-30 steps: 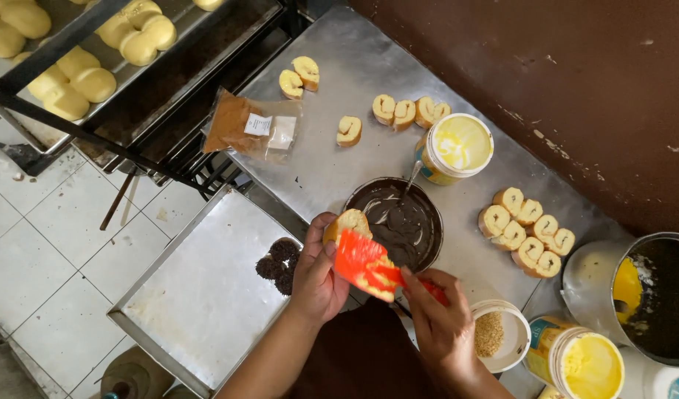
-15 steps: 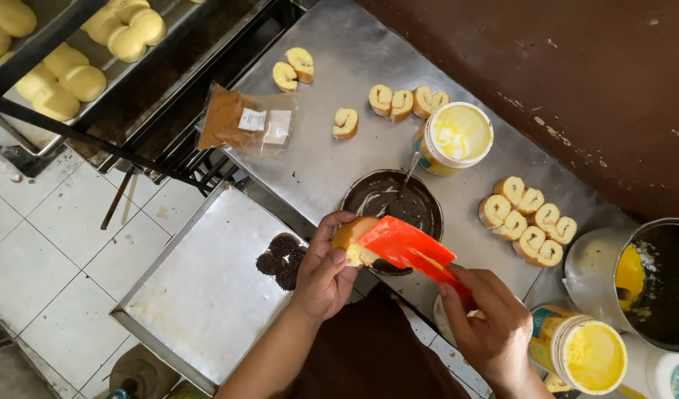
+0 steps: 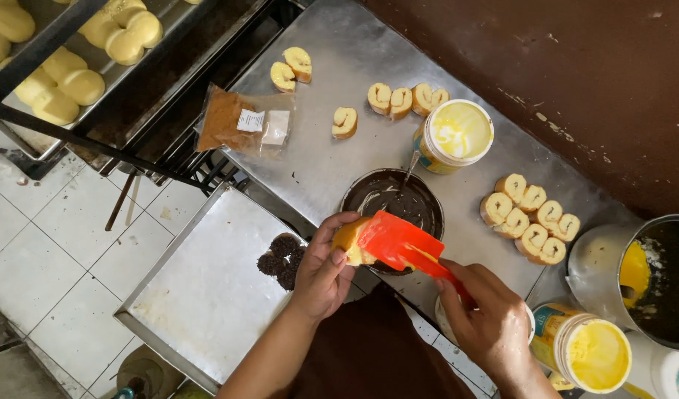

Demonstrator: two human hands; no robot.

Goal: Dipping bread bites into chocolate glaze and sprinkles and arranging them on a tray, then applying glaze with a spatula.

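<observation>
The left hand is closed around a slice of rolled cake, thumb on top and fingers underneath, holding it just above the near rim of a dark bowl. The right hand grips the handle of a red spatula, whose flat blade lies against the cut face of the slice. The bowl sits on a steel table and is smeared with dark chocolate; a metal spoon handle leans out of it at the far side.

Just to the left of the left hand, three dark coated cake pieces sit together at the right edge of a shallow metal tray, which stands lower than the table, over a white tiled floor.

Beyond the bowl stands an open tub of yellow spread. To its left, plain cake slices lie along the far part of the table, with one more slice nearer and a pair further left. A clear bag of brown crumbs lies at the table's left edge. To the right of the bowl, a cluster of slices lies in two rows. Further right stands a metal pot with dark and yellow contents, and near it a second tub of yellow spread. At far left, racks hold trays of pale bread rolls.
</observation>
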